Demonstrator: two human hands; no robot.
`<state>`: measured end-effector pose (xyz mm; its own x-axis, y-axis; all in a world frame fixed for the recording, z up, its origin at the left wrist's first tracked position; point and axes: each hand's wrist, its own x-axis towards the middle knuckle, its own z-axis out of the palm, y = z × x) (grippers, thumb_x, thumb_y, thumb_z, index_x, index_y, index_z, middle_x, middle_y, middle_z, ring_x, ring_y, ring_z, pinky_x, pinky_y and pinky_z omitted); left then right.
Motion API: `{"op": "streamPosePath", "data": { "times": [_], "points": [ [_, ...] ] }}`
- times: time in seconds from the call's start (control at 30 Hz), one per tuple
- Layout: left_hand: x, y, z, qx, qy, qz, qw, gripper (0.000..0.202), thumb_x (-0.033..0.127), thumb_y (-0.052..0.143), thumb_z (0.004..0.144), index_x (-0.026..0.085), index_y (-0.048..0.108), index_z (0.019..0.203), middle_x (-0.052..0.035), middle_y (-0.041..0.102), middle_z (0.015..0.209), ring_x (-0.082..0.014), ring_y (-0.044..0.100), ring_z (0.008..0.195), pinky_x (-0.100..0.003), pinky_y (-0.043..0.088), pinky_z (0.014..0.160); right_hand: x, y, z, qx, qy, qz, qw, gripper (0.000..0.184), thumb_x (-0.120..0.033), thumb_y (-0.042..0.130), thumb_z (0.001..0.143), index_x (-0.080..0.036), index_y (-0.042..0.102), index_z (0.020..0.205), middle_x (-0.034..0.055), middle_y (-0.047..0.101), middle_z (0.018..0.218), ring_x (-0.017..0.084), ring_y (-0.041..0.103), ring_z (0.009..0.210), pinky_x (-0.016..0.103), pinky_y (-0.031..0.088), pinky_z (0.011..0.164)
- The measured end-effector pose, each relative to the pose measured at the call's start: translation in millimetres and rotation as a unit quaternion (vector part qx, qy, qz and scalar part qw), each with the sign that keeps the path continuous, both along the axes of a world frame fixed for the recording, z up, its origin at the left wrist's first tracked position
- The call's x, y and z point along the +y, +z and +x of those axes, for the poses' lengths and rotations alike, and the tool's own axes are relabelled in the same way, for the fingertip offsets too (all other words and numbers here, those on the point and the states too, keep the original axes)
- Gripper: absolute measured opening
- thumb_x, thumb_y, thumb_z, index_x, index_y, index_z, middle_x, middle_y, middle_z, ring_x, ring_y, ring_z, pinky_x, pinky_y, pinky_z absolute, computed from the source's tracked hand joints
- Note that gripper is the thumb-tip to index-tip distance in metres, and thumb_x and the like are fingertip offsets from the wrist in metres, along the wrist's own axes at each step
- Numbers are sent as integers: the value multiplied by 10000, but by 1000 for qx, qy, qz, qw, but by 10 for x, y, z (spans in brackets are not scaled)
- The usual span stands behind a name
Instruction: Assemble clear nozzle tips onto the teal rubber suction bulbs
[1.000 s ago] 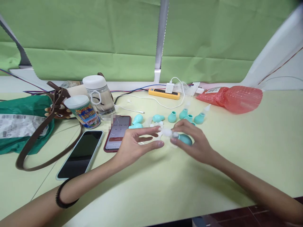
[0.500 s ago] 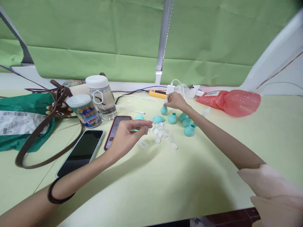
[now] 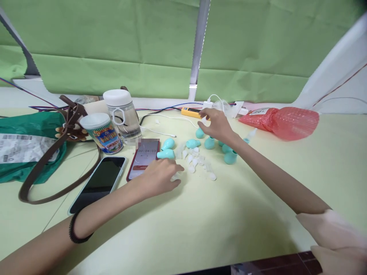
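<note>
My right hand (image 3: 218, 125) hovers over a small upright teal bulb (image 3: 200, 133) with a white top. Its thumb and index finger are apart around that top, holding nothing. Low over the table, my left hand (image 3: 160, 177) has its thumb and fingers apart around a clear plastic piece (image 3: 176, 175); whether it touches the piece I cannot tell. Two teal bulbs (image 3: 168, 144) lie just beyond the left hand. Another teal bulb (image 3: 193, 143) lies on its side, and an open-necked one (image 3: 209, 143) stands beside it. Several small white translucent pieces (image 3: 195, 162) are scattered between my hands.
At left are a phone with a timer (image 3: 146, 152), a dark phone (image 3: 100, 183), a noodle cup (image 3: 104, 133), a water bottle (image 3: 126, 118), a brown strap (image 3: 34, 179) and a green package (image 3: 28, 118). A yellow device (image 3: 189, 111) and red bubble wrap (image 3: 295, 124) sit at the back.
My right hand's fingers have opened off the white-topped bulb. The left hand has moved down and toward the clear piece, its fingers spreading, uncovering the two bulbs behind it.
</note>
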<state>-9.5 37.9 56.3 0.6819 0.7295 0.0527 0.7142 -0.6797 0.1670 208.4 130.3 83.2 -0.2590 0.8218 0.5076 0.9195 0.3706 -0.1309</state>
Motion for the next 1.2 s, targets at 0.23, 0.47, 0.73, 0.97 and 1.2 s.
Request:
{"op": "streamPosePath", "data": {
  "times": [0.23, 0.47, 0.73, 0.97, 1.2],
  "points": [
    [77, -171, 17, 79, -37, 32, 996, 216, 124, 462, 722, 176, 597, 882, -77, 601, 835, -207, 570, 799, -271, 437, 611, -378, -226, -89, -234, 100, -162, 953, 300, -131, 452, 748, -175, 499, 1042, 88, 567, 952, 209, 515, 879, 263, 372, 631],
    [104, -222, 48, 92, -58, 61, 992, 230, 171, 423, 769, 165, 552, 960, -80, 580, 846, -211, 574, 750, -279, 435, 568, -231, -310, -161, -249, 47, -152, 955, 331, -144, 347, 823, -149, 409, 1148, 137, 500, 966, 238, 505, 886, 286, 363, 623],
    [132, -264, 20, 76, -61, 63, 993, 236, 165, 428, 766, 174, 540, 975, -78, 586, 833, -224, 579, 737, -277, 422, 532, -358, -150, -169, -249, 37, -165, 954, 260, -144, 384, 794, -119, 509, 1021, 141, 529, 944, 228, 523, 851, 273, 349, 615],
    [106, -208, 51, 77, -35, 58, 995, 290, 204, 449, 774, 164, 500, 1057, -72, 608, 784, -224, 591, 700, -274, 416, 522, -817, -217, 4, -208, 87, -249, 942, 300, -263, 561, 685, -167, 548, 969, 78, 589, 813, 212, 546, 757, 249, 345, 560],
    [28, -187, 106, -13, -50, 120, 991, 274, 224, 418, 806, 139, 517, 1046, -92, 599, 868, -229, 548, 844, -307, 452, 613, -878, -389, 45, -64, 90, -178, 978, 291, -236, 573, 679, -150, 549, 956, 60, 606, 757, 165, 552, 629, 265, 410, 532]
  ]
}}
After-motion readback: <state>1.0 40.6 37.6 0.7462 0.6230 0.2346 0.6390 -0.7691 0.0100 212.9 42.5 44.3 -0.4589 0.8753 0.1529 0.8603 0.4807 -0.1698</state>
